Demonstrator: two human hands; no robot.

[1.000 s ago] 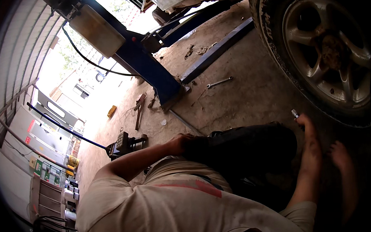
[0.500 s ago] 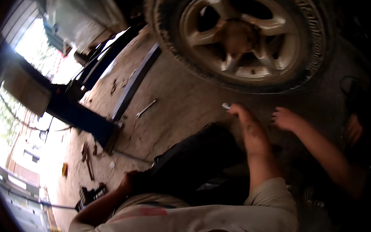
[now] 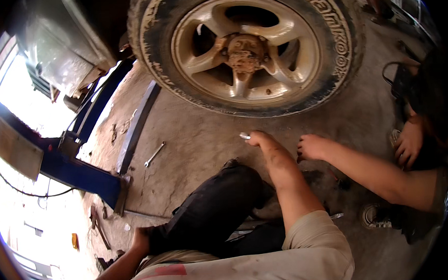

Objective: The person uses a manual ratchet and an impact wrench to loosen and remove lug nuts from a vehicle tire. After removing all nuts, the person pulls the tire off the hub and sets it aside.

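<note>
On the concrete floor (image 3: 193, 142) of an open-sided garage, your right hand (image 3: 261, 140) reaches forward with its fingers pinched around a small silvery metal piece (image 3: 245, 136), held just above the floor in front of a mounted car wheel (image 3: 246, 49) whose dusty alloy rim shows a rusted hub; raised pale lettering curves along the tyre's upper right sidewall. Your left hand (image 3: 139, 240) rests by your dark-trousered knee at the lower left, and whether its fingers are curled or loose cannot be told from here. Just beside your right hand, a co-worker's hand (image 3: 311, 147) comes in from the right, fingers bent down toward the floor. A spanner (image 3: 154, 154) lies alone on the floor to the left of the wheel, near a long dark rail (image 3: 136, 127) of the blue vehicle lift (image 3: 80, 174). A small yellow-orange container (image 3: 75, 241) stands at the floor's far left edge in bright daylight, its contents hidden
</note>
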